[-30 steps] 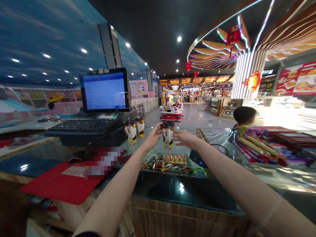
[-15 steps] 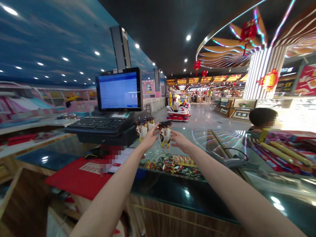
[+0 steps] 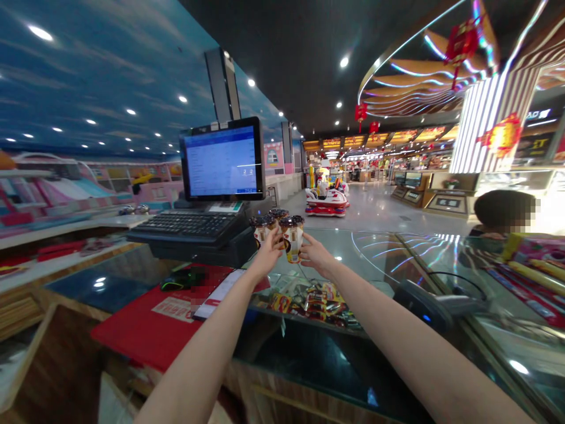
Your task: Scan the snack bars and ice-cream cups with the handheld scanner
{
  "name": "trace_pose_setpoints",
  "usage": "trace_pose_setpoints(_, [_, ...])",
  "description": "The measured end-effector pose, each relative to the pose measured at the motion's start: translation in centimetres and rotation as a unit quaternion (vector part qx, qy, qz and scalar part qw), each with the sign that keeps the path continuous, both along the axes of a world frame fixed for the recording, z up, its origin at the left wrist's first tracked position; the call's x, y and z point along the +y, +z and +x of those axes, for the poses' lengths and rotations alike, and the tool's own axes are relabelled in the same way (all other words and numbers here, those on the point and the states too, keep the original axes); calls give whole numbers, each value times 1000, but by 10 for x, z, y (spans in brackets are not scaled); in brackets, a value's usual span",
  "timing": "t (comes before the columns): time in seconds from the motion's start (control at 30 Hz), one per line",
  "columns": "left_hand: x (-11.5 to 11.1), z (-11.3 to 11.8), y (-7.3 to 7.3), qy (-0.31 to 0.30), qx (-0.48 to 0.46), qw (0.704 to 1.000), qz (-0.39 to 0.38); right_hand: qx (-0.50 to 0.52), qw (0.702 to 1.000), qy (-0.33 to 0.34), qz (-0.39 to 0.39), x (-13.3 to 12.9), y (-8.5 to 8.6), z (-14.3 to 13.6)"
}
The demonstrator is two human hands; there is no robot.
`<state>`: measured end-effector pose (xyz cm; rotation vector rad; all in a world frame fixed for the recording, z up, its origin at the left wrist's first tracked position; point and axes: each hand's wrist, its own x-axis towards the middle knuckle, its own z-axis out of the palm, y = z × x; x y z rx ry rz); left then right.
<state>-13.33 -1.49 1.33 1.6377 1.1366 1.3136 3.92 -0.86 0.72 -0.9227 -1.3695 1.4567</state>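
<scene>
Mall counter (image 3: 375,247), glass top. Both hands clasp cup (image 3: 292,238): left hand (image 3: 270,254) and right hand (image 3: 314,254) at its sides. Cup upright, beside other cups (image 3: 263,228) near till (image 3: 198,235); not yet released.

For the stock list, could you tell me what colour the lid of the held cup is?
Dark brown, on the cup; head view.

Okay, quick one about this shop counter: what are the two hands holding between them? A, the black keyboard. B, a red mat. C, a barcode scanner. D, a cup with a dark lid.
D: the left hand and right hand close on either side of a cup with a dark lid, right beside two more cups near the keyboard.
</scene>
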Motion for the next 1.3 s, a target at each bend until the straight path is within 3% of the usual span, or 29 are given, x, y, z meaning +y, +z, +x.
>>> trace_pose_setpoints(0.2, [4,-8,-7,-17,22,1000,1,34,999,-8,-22,2,0,-11])
trace_pose_setpoints(0.43, [11,-2,-8,-14,2,1000,-18,50,998,-22,-15,7,-7,-18])
trace_pose_setpoints(1.13, [25,-9,-24,-12,-14,1000,-3,13,999,-43,0,9,-9,-22])
trace_pose_setpoints(1.3, [22,-8,-21,20,-5,1000,-22,5,999,-50,-8,8,-5,-17])
